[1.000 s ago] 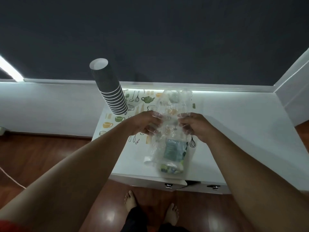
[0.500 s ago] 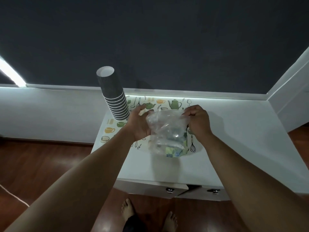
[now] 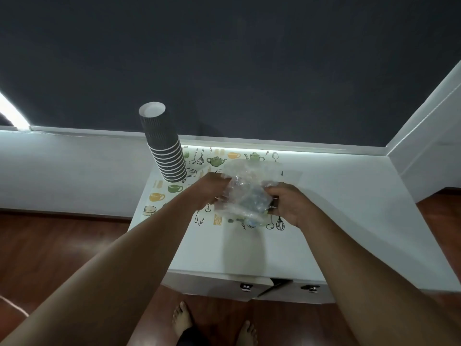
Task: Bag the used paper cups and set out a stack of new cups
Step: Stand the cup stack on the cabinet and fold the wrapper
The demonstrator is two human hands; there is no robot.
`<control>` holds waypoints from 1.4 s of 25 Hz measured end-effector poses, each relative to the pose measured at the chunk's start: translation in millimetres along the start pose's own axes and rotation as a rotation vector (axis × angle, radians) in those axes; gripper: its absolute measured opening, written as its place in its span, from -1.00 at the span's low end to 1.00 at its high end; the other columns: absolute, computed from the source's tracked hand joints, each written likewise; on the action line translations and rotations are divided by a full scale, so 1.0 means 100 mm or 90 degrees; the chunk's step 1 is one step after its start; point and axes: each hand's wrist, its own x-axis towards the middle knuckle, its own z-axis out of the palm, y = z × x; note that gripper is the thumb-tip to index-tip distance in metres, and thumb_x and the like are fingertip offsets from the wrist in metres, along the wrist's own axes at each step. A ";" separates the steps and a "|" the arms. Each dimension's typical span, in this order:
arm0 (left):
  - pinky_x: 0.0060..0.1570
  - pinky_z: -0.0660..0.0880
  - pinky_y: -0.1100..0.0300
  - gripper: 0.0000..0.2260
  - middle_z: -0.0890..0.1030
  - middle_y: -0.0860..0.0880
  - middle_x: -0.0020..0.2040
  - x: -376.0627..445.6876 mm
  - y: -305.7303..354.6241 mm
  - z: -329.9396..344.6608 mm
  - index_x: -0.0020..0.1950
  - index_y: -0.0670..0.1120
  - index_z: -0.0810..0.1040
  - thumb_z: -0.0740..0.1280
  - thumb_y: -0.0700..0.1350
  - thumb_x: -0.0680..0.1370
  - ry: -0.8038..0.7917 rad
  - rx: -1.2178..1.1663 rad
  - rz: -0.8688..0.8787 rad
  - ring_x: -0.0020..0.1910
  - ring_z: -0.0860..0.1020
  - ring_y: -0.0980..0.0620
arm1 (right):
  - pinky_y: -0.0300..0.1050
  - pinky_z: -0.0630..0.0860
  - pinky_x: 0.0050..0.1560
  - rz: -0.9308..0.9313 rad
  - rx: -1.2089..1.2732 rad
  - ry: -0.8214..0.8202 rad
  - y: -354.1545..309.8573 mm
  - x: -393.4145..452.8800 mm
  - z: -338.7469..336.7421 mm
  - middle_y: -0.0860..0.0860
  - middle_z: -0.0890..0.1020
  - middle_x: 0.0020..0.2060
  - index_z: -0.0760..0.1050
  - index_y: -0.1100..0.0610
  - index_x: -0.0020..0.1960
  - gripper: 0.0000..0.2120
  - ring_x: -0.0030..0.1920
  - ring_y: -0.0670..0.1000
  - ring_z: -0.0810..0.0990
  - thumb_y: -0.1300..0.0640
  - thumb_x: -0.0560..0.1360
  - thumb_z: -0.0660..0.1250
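A clear plastic bag (image 3: pixel 245 193), crumpled into a bundle with something dark and green inside, is held just above the white table (image 3: pixel 336 208). My left hand (image 3: pixel 209 189) grips its left side and my right hand (image 3: pixel 290 204) grips its right side. A tall stack of dark ribbed paper cups (image 3: pixel 164 148) with white rims stands upside down at the table's back left corner, left of my hands. What the bag holds cannot be made out.
A placemat (image 3: pixel 169 193) printed with teapots, mugs and whisks covers the table's left part under the bag. Two drawer fronts (image 3: pixel 245 287) with small locks face me below the table edge. Wooden floor and my bare feet (image 3: pixel 183 318) lie below.
The bag, which hung long and loose between my hands a second ago, is now bunched into a compact bundle. My hands have moved closer together over the placemat.
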 end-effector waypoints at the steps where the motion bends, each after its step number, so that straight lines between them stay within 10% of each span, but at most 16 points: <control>1: -0.09 0.56 0.03 -0.72 0.68 -0.16 0.09 -0.07 0.03 0.00 0.19 -0.10 0.60 0.33 0.02 0.57 -0.031 -0.007 -0.007 -0.02 0.65 -0.14 | -0.08 0.59 -0.19 -0.018 0.017 0.028 0.00 0.03 -0.03 0.12 0.66 -0.04 0.56 0.15 0.18 -0.73 -0.27 0.03 0.64 0.34 0.51 0.33; 9: -0.19 0.67 0.06 -0.61 0.70 -0.19 -0.01 -0.11 -0.01 -0.08 0.18 -0.09 0.61 0.12 -0.45 0.59 -0.131 -0.317 0.072 -0.22 0.71 -0.08 | -0.07 0.58 -0.14 -0.179 -0.036 0.112 -0.19 -0.06 -0.07 0.07 0.68 -0.29 0.66 0.16 -0.22 -0.69 -0.24 0.08 0.62 0.51 0.41 0.28; 16: 0.17 0.55 -0.15 -0.61 0.55 -0.29 0.17 -0.24 -0.10 -0.18 0.20 -0.27 0.58 0.27 -0.02 0.53 -0.193 -0.467 0.013 0.09 0.59 -0.27 | -0.20 0.49 -0.18 -0.358 -0.247 0.243 -0.19 0.01 0.04 0.07 0.62 -0.36 0.50 0.10 -0.48 -0.63 -0.32 -0.07 0.56 0.53 0.26 0.21; 18: 0.17 0.57 -0.12 -0.47 0.61 -0.28 0.17 -0.23 -0.12 -0.17 0.22 -0.26 0.59 0.43 0.14 0.46 -0.130 -0.340 -0.021 0.13 0.61 -0.24 | -0.19 0.50 -0.12 -0.384 -0.319 0.236 -0.10 0.04 0.11 0.01 0.59 -0.42 0.50 0.10 -0.48 -0.63 -0.36 -0.20 0.54 0.53 0.22 0.17; 21: 0.02 0.60 0.08 -0.79 0.63 -0.26 0.10 -0.24 -0.21 -0.15 0.13 -0.24 0.60 0.44 -0.23 0.51 -0.039 -0.277 0.031 -0.02 0.64 -0.12 | 0.03 0.63 -0.07 -0.265 -0.126 0.186 -0.04 0.03 0.27 -0.01 0.66 -0.32 0.66 0.08 -0.27 -0.65 -0.16 0.09 0.66 0.44 0.35 0.22; 23: 0.11 0.56 0.10 -0.73 0.62 -0.20 0.07 -0.23 -0.34 -0.28 0.16 -0.22 0.59 0.39 -0.40 0.48 0.008 -0.298 0.054 0.00 0.62 -0.11 | 0.05 0.64 -0.12 -0.115 0.117 0.051 -0.03 -0.09 0.44 0.05 0.69 -0.13 0.65 0.10 0.06 -0.81 -0.04 0.20 0.64 0.17 0.49 0.33; 25: 0.30 0.46 0.02 -0.51 0.61 -0.19 0.17 -0.26 -0.44 -0.44 0.28 -0.16 0.55 0.48 -0.40 0.37 0.025 -0.305 0.085 0.15 0.58 -0.15 | 0.11 0.63 0.02 -0.052 0.094 -0.037 -0.01 -0.17 0.61 0.07 0.69 0.05 0.58 0.08 0.23 -0.48 0.05 0.16 0.67 -0.23 0.41 0.41; 30: 0.09 0.61 0.05 -0.58 0.70 -0.21 0.06 -0.64 -0.84 -1.02 0.15 -0.33 0.59 0.56 -0.31 0.32 0.005 -0.372 0.108 0.03 0.66 -0.17 | 0.04 0.61 0.10 -0.073 -0.064 0.004 0.27 -0.26 1.36 0.09 0.72 -0.05 0.60 0.18 0.12 -0.72 -0.05 0.11 0.70 0.24 0.42 0.50; 35: 0.15 0.58 -0.07 -0.64 0.69 -0.18 0.04 -1.21 -1.57 -1.92 0.14 -0.26 0.58 0.50 -0.10 0.43 -0.043 -0.335 0.020 0.01 0.66 -0.14 | -0.02 0.61 0.07 -0.152 -0.140 0.139 0.61 -0.33 2.54 0.02 0.71 -0.09 0.62 0.13 -0.05 -0.87 -0.06 0.04 0.69 0.12 0.45 0.50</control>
